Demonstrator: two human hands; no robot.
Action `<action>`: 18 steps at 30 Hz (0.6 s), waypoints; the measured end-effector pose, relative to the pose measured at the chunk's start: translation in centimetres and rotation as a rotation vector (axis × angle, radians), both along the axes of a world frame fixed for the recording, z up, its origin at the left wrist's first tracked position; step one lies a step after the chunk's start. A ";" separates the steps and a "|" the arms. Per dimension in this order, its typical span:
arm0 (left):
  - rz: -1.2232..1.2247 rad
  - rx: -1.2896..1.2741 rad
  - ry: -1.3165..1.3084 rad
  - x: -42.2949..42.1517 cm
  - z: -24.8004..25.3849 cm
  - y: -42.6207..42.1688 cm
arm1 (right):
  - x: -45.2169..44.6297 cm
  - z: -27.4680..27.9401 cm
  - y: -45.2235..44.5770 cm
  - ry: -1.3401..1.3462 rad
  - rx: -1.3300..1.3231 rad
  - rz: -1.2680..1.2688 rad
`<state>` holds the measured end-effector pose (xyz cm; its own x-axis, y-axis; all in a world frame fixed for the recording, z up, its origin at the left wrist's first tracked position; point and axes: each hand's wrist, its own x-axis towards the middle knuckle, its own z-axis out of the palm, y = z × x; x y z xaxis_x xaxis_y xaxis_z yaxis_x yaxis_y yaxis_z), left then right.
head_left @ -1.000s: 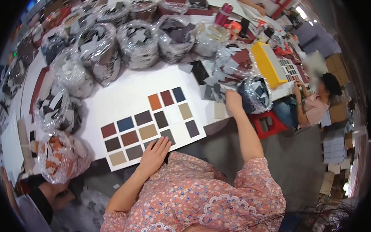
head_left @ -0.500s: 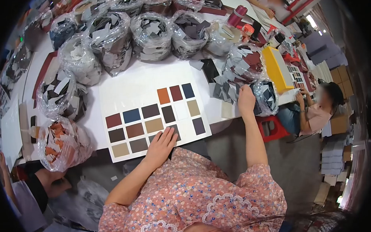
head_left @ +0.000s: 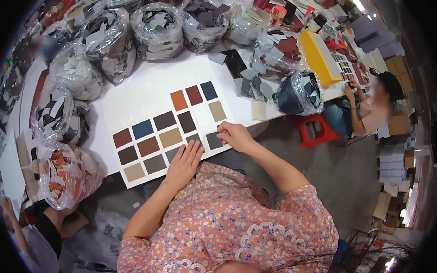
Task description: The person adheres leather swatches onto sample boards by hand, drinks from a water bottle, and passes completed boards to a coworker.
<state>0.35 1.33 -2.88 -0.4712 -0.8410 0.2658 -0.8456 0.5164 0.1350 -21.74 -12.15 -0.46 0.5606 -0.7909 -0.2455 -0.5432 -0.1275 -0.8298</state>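
Note:
A white board (head_left: 140, 103) with rows of coloured swatches lies on the table before me. My left hand (head_left: 182, 165) rests flat on its lower edge, fingers stretched over the dark grey swatches. Near the board's right corner, my right hand (head_left: 235, 137) pinches a dark grey swatch (head_left: 213, 141) at its right side. That swatch is over the white gap in the bottom row. An orange swatch (head_left: 178, 100) sits in the top row. Loose grey pieces (head_left: 255, 88) lie to the right, beside a bag of dark blue pieces (head_left: 299, 92).
Plastic bags of cut pieces (head_left: 157, 32) curve around the board, with an orange-filled bag (head_left: 68, 175) at the left. A yellow box (head_left: 319, 58) stands at the right, above a red stool (head_left: 316, 130). A seated person (head_left: 371, 107) works farther right.
My right hand has moved left from the loose grey pieces to the board, with a dark grey swatch in its fingers. My left hand has stayed on the board's lower edge.

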 end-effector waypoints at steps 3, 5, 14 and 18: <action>0.000 0.010 -0.005 0.0 -0.3 0.0 | 0.5 0.1 -0.5 0.082 -0.066 0.033; -0.004 0.030 0.007 0.1 -0.2 -0.1 | 0.8 0.2 -0.6 0.111 -0.067 0.057; 0.030 0.022 0.039 -0.5 0.7 -0.7 | 0.8 -0.5 -0.4 0.102 -0.076 0.027; 0.046 0.038 0.066 -0.5 0.1 -0.6 | 0.8 -0.4 -0.4 0.099 -0.068 0.022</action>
